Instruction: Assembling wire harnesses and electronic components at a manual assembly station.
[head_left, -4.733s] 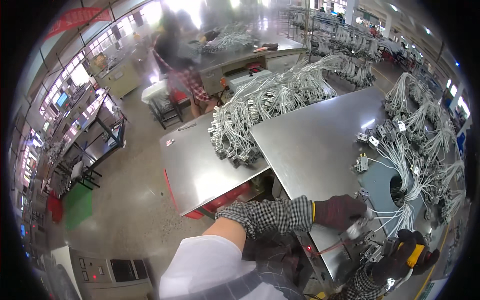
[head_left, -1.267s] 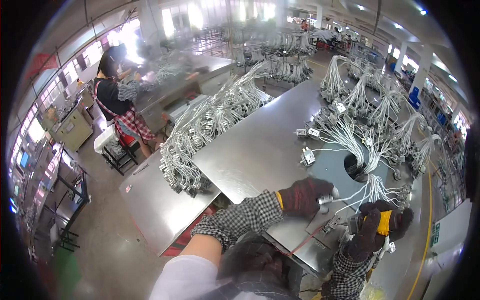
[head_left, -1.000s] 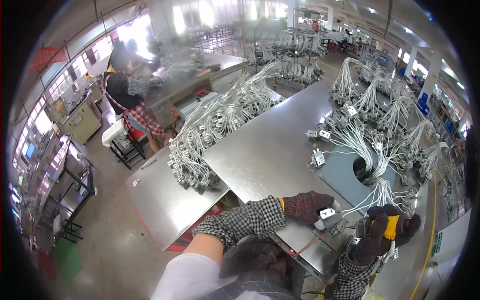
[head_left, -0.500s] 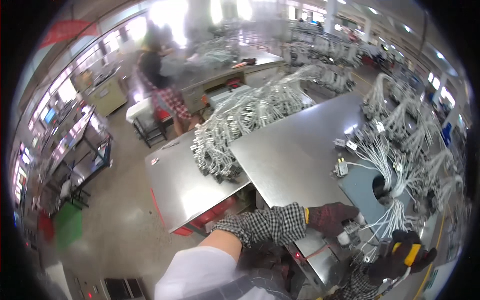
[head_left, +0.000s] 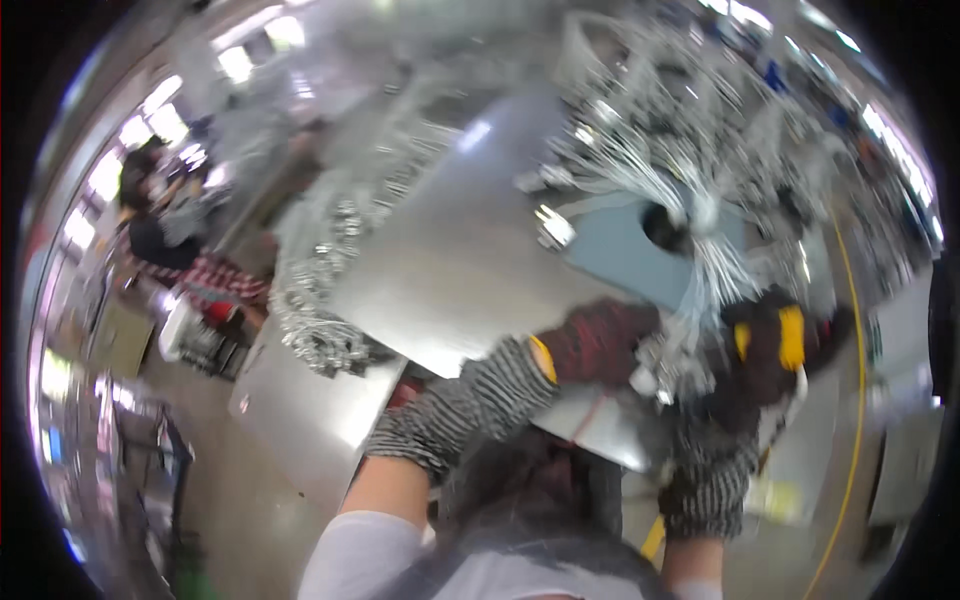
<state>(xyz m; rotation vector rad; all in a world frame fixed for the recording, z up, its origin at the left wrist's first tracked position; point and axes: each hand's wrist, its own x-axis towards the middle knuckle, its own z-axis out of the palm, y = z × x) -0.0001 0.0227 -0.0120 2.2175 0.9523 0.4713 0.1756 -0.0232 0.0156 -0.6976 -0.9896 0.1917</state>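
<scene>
While the right hand point(head_left: 752, 365) clasps a yellow-banded tool point(head_left: 791, 338), keep white cords point(head_left: 718, 272) clear of the pale connectors point(head_left: 668, 375) by the left hand point(head_left: 605, 342), whose grip blur conceals.

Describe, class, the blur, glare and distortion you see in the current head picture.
Head view: blur softens the white cables, left hand and right hand; head view: glare whitens patches of the metal tabletop and the windows; head view: fisheye distortion bows the yellow floor line.
</scene>
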